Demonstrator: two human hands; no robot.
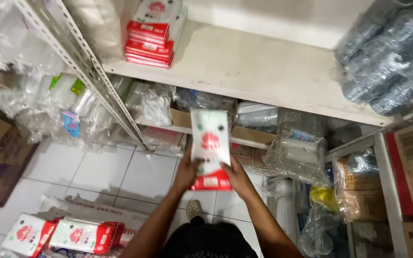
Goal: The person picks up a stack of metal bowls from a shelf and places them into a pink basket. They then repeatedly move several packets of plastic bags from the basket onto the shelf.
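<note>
Your left hand and right hand both clamp a white-and-red packet, held upright below the white shelf.

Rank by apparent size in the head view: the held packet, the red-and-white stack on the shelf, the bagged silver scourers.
1. Bagged silver scourers
2. Held packet
3. Red-and-white stack
The packet is nearest the camera, so its place over the stack is unsure.
</note>
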